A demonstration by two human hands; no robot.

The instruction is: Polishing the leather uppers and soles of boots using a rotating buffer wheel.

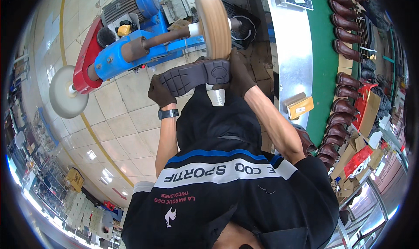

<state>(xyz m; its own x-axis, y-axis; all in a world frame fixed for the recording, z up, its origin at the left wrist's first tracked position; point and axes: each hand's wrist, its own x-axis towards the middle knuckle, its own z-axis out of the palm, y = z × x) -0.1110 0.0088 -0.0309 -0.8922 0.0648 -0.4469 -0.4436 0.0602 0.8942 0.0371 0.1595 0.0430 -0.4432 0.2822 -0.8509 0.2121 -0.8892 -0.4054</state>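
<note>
Between my two dark-gloved hands is a shoe (185,78), its dark patterned sole turned up toward me. My left hand (160,91) grips the toe end. At the heel end, my right hand (240,74) is closed round the shoe. The far side of the shoe is against or very near the lower rim of a tan buffing wheel (214,26); I cannot tell whether they touch. That wheel sits on the shaft of a blue polishing machine (114,59). The shoe's upper is mostly hidden behind the sole.
A white buffing wheel (65,92) is on the machine's left end, beside a red belt guard (87,52). To my right runs a metal-topped bench (294,52) with a small yellow box (301,107). Beyond it, brown shoes (347,33) line a green surface (321,70).
</note>
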